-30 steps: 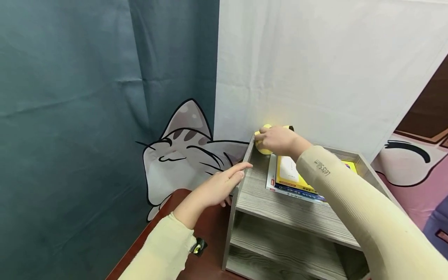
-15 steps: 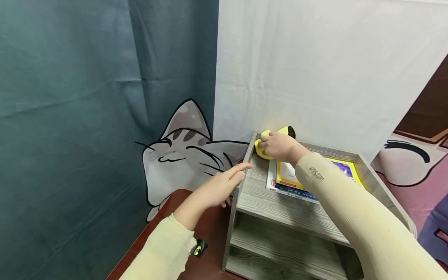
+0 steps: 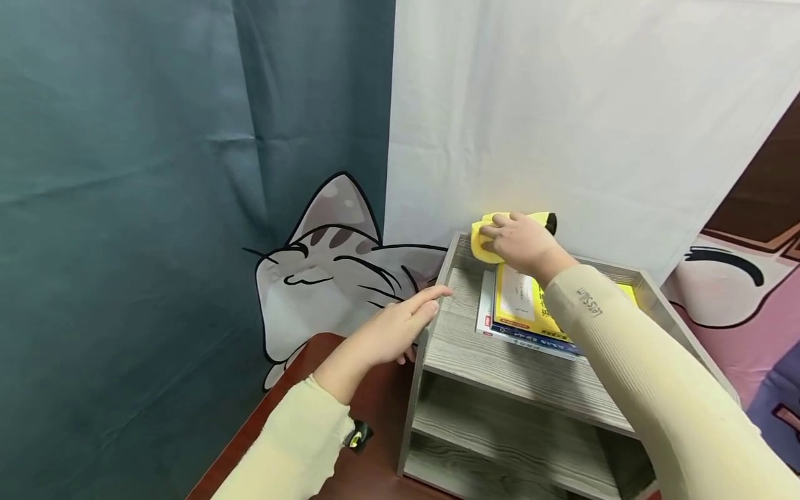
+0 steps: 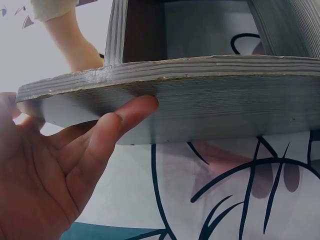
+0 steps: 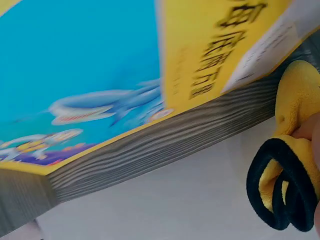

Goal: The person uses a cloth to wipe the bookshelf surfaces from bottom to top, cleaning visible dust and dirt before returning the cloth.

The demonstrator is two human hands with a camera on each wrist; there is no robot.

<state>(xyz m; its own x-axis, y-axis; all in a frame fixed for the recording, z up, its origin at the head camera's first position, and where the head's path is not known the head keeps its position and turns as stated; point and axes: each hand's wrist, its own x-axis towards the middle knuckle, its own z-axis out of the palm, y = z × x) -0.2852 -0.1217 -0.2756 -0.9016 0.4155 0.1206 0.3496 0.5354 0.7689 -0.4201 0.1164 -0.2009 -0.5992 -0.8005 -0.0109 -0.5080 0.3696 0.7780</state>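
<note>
My right hand holds a folded yellow cloth with black trim at the back left corner of a grey wood-grain shelf unit. In the right wrist view the fuzzy cloth shows its looped black edge, with the fingertips at the frame's right side. My left hand rests against the unit's left side panel, fingers extended. The left wrist view shows that hand with fingers touching the panel's outer face.
Several stacked books, a yellow one on top, lie on the unit's top shelf under the right forearm. Lower compartments open toward me. The unit stands on a reddish-brown table. A white curtain hangs close behind.
My right hand has moved the yellow cloth from the inner left corner up and rightward along the back edge. The left hand stays at the side panel.
</note>
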